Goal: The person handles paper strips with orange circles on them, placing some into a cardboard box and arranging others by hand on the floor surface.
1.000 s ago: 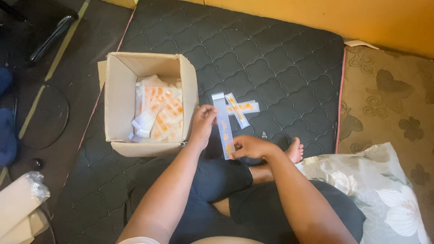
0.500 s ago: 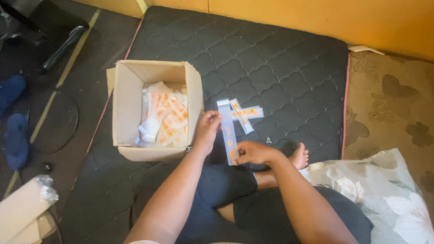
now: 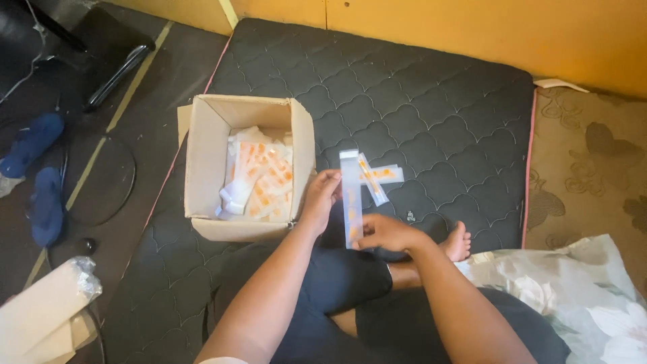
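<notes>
Head view, left edge first: what do you count down on the floor?

— You have two blue slippers [image 3: 37, 168] lying there beside a dark cable loop [image 3: 101, 182], and one plastic-wrapped pale bundle [image 3: 44, 313] at the bottom corner.

— And next along?

— One open cardboard box [image 3: 202, 162] stands on the dark quilted mattress [image 3: 438, 101], just left of your arms. Orange-and-white sachets [image 3: 259, 182] fill it in a heap; you cannot count them exactly, as they overlap.

— What are your hands doing?

— Your left hand [image 3: 320, 199] is close beside the box's right wall, fingers curled loosely, its fingertips pinching the left edge of one long clear strip [image 3: 352, 195]. The strip stands nearly upright between your two hands, above the mattress. Your right hand [image 3: 384, 232] grips the strip's lower end, thumb and fingers closed on it.

— Anything else near the strip?

— Two more strips [image 3: 377, 176] lie crossed on the mattress just behind it, each showing orange marks. So three strips outside the box: one held, two lying.

— Further right?

— One bare foot [image 3: 458, 243] rests on the mattress beside your right forearm. Beyond the mattress edge you have one brown patterned mat [image 3: 593, 162], and one floral cloth [image 3: 579, 290] bunched at the lower right.
</notes>
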